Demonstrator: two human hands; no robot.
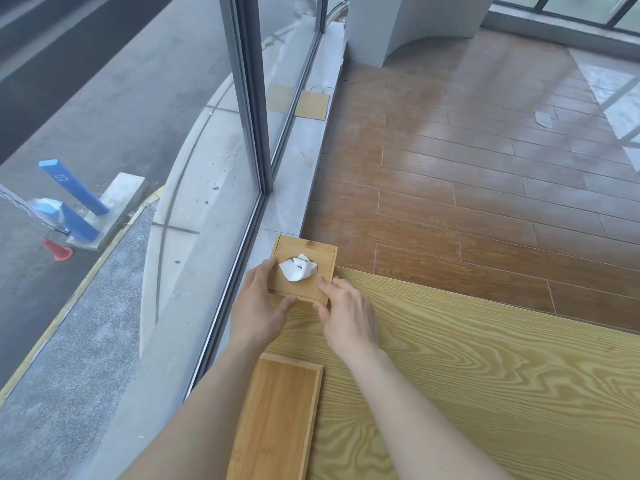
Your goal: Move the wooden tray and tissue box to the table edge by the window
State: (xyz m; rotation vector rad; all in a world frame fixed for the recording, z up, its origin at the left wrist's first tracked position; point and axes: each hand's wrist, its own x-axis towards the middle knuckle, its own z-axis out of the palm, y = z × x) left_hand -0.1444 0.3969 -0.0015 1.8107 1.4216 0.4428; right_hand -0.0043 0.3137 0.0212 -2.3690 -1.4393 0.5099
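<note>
— Window glass (207,133) runs right along the table (450,358) on that side. How are the hands placed?

— Left hand (258,306) and right hand (348,313) are curled around the tissue box (304,268), which sits at the far corner.

— And the wooden tray (277,420)?

— Already at the window edge, nearer us. I'd square the box up gently; it looks close to overhanging.

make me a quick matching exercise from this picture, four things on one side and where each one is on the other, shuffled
Things:
1. tissue box
2. wooden tray
3. left hand
4. right hand

Places:
A. on the table, near the camera, along the window-side edge
B. at the table's far corner by the window
C. on the box's right side
D. on the box's left side

Pairs: 1-B, 2-A, 3-D, 4-C
</note>
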